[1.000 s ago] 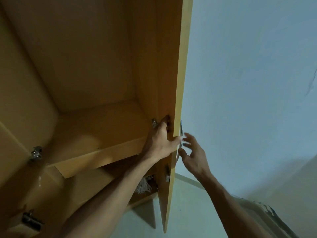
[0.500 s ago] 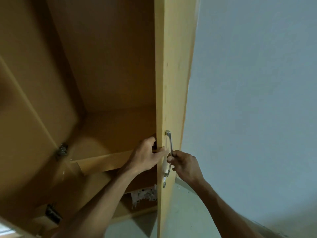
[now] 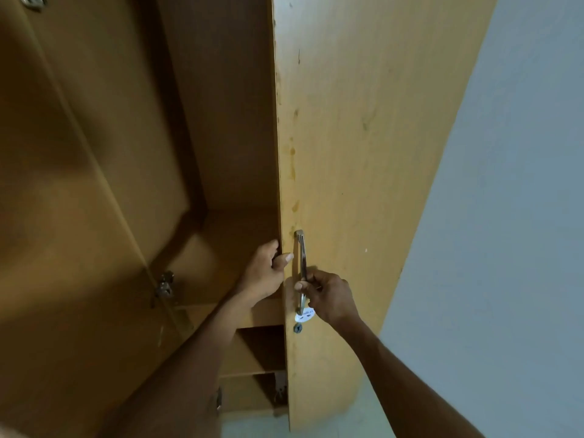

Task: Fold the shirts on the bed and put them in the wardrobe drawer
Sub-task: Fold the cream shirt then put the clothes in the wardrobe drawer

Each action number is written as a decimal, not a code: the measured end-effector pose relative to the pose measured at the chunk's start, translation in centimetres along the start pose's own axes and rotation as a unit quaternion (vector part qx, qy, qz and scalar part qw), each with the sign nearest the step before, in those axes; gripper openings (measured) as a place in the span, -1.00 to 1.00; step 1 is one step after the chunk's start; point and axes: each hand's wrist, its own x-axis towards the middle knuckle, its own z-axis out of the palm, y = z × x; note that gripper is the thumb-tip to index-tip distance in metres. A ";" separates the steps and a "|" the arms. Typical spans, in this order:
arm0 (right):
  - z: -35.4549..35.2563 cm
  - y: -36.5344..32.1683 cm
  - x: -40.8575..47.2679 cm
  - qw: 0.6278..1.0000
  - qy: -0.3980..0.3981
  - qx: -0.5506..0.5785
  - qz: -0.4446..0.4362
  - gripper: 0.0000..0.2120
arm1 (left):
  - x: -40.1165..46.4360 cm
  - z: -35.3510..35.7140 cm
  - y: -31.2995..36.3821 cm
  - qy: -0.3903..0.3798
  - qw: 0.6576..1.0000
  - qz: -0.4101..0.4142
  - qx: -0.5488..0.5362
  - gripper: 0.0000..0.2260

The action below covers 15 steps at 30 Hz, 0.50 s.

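The wooden wardrobe door (image 3: pixel 363 137) stands partly swung in front of the wardrobe's interior (image 3: pixel 196 121). My right hand (image 3: pixel 328 295) grips the door's metal handle (image 3: pixel 301 263) near its lower half. My left hand (image 3: pixel 267 273) holds the door's free edge, fingers behind it and thumb on its front. A bare wooden shelf (image 3: pixel 221 248) shows inside, with lower compartments (image 3: pixel 262 346) beneath it. No shirts, bed or drawer are in view.
A pale blue-grey wall (image 3: pixel 512 216) fills the right side. Metal hinges (image 3: pixel 164 286) sit on the inner partition at the left. A small white sticker (image 3: pixel 305 316) and a keyhole (image 3: pixel 298 327) lie below the handle. Pale floor (image 3: pixel 252 428) shows at the bottom.
The door has swung from edge-on to showing its front face. My right hand went from reaching with spread fingers to gripping the handle. My left hand stayed on the door edge.
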 end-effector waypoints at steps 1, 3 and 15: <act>0.4 -0.1 0.7 1.000 0.001 -0.003 0.003 -0.89 | 0.8 -0.1 -0.4 0.002 1.000 -0.007 -0.001 -0.87; 0.9 -0.2 2.2 1.000 -0.001 -0.005 0.012 -0.84 | 2.5 -0.4 -0.9 0.006 1.000 -0.012 0.001 -0.86; 2.6 0.1 6.5 1.000 0.010 0.009 0.016 -0.85 | 7.3 -1.6 -2.1 -0.013 1.000 0.009 0.000 -0.75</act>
